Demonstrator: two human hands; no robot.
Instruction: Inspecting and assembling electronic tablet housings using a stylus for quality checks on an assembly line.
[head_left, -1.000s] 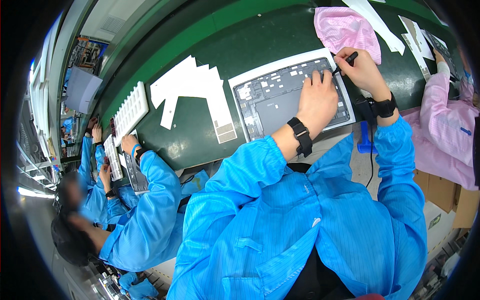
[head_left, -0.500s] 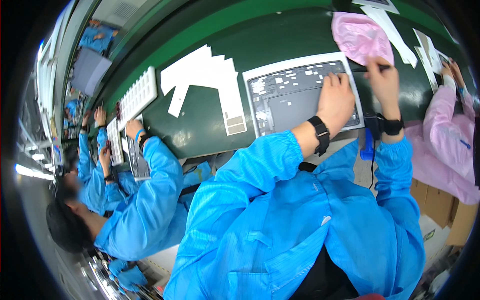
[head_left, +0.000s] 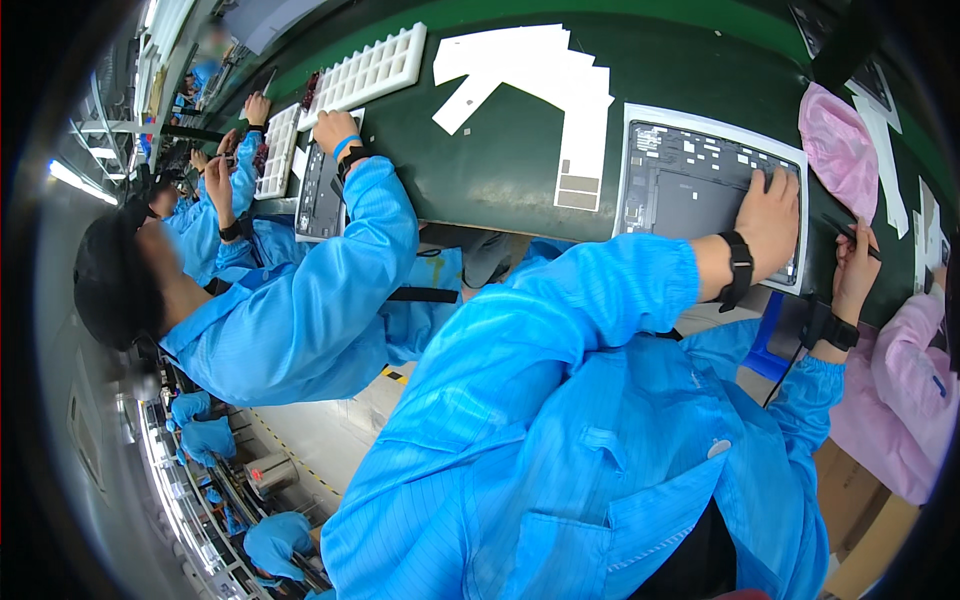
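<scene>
While the left hand [head_left: 768,222] rested, fingers loosely bent, on the right end of the grey electronics chassis [head_left: 683,195], its long axis sideways on the green table [head_left: 490,170], the right hand [head_left: 857,265] pinched a black pen-like tool [head_left: 839,227] just rightward.

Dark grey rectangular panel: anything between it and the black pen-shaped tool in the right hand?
Only green tabletop shows between the black pen-shaped tool and the white border around the dark grey rectangular panel. Beyond that, the left hand covers part of the panel's right side.
</scene>
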